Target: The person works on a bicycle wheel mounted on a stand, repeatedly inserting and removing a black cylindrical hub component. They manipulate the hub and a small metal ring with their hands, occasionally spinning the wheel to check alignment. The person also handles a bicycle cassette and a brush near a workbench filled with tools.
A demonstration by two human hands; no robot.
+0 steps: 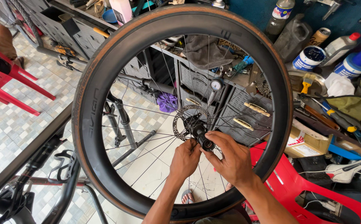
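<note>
We look down from our head, close over the bicycle wheel [182, 110], facing a cluttered workbench [247, 79] and tiled floor [35, 112].

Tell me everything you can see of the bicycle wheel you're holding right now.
The bicycle wheel stands upright, facing the camera: deep black rim, seemingly carbon, a black tyre with tan sidewall, thin metal spokes. A perforated silver brake disc sits on the black hub. The left hand and right hand grip the hub's axle end with their fingers.
</note>
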